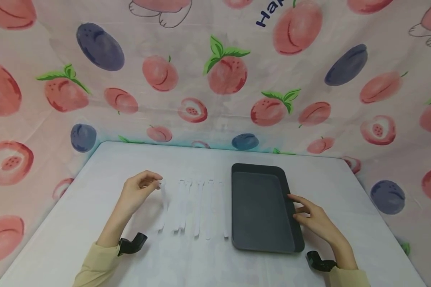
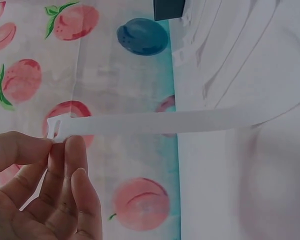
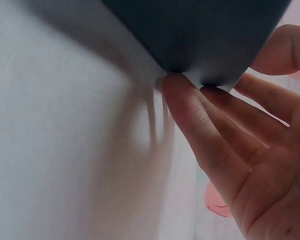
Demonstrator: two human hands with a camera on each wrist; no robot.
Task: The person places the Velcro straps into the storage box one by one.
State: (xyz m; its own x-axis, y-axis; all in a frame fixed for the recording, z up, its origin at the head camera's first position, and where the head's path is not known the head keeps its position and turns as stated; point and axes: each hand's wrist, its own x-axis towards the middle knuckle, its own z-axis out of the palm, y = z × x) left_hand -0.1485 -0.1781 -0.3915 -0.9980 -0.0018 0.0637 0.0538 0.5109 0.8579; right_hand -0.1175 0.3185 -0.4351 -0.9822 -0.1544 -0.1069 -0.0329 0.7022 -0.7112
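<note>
— While the left hand (image 1: pixel 138 191) works, what do its fingers (image 2: pixel 75 160) pinch?
— A white strap's (image 2: pixel 160 121) end, lifted.
— And the right hand (image 1: pixel 314 219)?
— Straight fingers (image 3: pixel 200 120) pressing the tray's (image 1: pixel 260 207) edge.

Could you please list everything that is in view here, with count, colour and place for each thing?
strap: one, white, its slotted end pinched and lifted at the left end of the row.
straps: several more, white, lying side by side on the table between the lifted one and the tray; exact number hard to tell.
tray: one, dark grey, shallow, on the table right of the straps.
table: one, covered in white.
fruit-print cloth: one, pale pink with peaches and plums, hung behind and at both sides.
wrist mounts: two, black, one at each wrist.
sleeves: two, pale yellow, at the bottom edge.
left hand: pinches the lifted strap.
right hand: fingers against the tray's right rim.
</note>
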